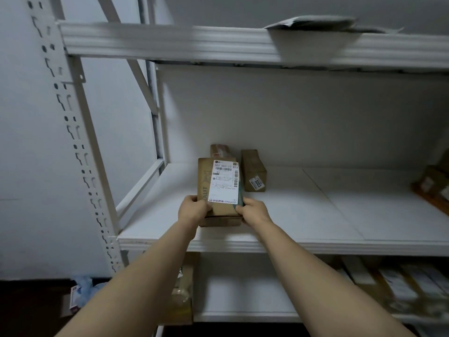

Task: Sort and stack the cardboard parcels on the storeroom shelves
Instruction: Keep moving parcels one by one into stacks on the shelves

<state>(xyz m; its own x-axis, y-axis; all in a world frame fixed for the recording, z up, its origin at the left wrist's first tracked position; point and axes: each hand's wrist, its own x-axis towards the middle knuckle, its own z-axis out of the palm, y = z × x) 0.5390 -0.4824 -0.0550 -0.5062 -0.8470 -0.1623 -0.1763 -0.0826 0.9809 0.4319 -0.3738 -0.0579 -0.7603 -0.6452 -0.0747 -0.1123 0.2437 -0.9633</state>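
1. White metal rack [73, 132] stood against a pale wall, with a perforated upright on its left side.
2. Its middle shelf [315, 215] was a white board, and brown boxes [432, 183] lay at its far right edge.
3. Long packets [388, 285] lay side by side on the lower shelf.
4. A grey mailer bag [313, 32] hung over the front beam of the upper shelf.
5. The cardboard parcel [220, 181], with a white label on top, was over the left front part of the middle shelf. Whether it touched the board, I could not tell.
6. Behind it were a small parcel [220, 150] and, just to the right, a parcel marked "3003" [254, 170].
7. The left hand [194, 210] had its grip closed on the parcel's near left corner, and the right hand [255, 210] on the near right corner.
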